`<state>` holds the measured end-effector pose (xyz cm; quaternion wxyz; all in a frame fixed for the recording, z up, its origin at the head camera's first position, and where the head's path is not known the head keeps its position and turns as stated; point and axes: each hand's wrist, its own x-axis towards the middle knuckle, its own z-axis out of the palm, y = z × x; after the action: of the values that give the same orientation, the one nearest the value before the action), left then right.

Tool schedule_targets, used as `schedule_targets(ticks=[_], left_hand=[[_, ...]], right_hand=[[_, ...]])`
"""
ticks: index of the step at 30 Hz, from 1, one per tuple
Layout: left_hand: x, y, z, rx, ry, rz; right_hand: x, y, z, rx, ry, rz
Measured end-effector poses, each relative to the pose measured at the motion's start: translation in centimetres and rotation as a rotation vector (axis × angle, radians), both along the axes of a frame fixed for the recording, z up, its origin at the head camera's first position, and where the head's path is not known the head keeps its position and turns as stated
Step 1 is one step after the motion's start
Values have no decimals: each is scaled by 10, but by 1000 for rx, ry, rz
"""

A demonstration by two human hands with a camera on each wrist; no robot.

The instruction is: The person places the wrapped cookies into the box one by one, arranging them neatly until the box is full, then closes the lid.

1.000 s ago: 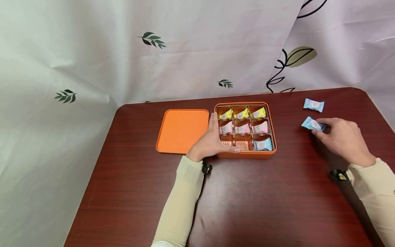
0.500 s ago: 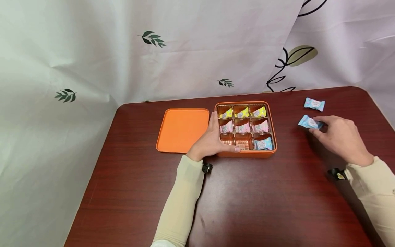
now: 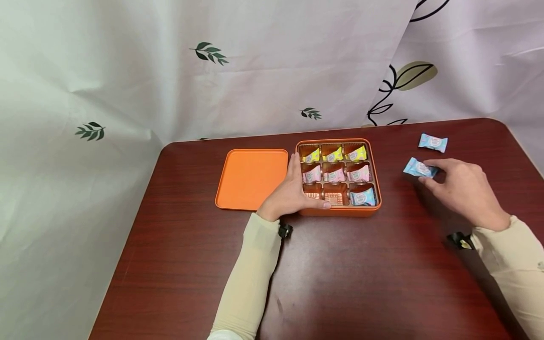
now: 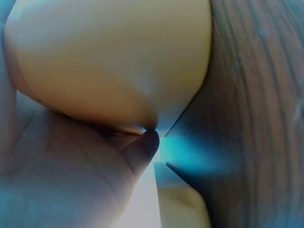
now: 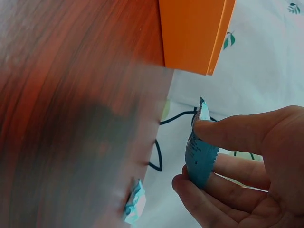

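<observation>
An orange box [image 3: 342, 212] holds a divided tray with yellow, pink and blue wrapped candies. My left hand [image 3: 286, 196] rests against its near left corner, the fingers straight along the left side and the thumb stretched along the front rim. In the left wrist view the hand [image 4: 71, 166] touches the box wall [image 4: 114, 61]. My right hand [image 3: 463, 191] pinches a blue wrapped candy [image 3: 418, 168] between thumb and fingertips, above the table right of the box. In the right wrist view the candy [image 5: 202, 154] is held upright by the hand [image 5: 256, 156].
Another blue wrapped candy [image 3: 433, 142] lies near the table's back edge. Left of the box lies an orange lid [image 3: 254, 179]. Two front compartments have no candy; the front right one has a blue candy [image 3: 362, 197]. A patterned curtain [image 3: 255, 71] hangs behind the table [image 3: 340, 274].
My right hand has moved a little to the left, toward the box, carrying the pinched candy. The left hand stays in place at the box corner.
</observation>
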<state>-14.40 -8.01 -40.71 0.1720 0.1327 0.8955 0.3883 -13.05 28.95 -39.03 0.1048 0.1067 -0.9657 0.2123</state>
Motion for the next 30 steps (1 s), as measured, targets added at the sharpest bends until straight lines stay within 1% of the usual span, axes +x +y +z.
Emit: schedule_targets(ticks=[8, 17, 23, 30], left_hand=[[0, 0, 0, -7, 2, 1], [0, 0, 0, -1, -8, -1], [0, 0, 1, -22, 12, -4], [0, 0, 0, -14, 9, -3]], right_hand=[[4, -9, 3, -8, 35, 15], [8, -19, 5, -13, 53, 34], [10, -25, 6, -26, 79, 46], [13, -32, 7, -28, 71, 60]])
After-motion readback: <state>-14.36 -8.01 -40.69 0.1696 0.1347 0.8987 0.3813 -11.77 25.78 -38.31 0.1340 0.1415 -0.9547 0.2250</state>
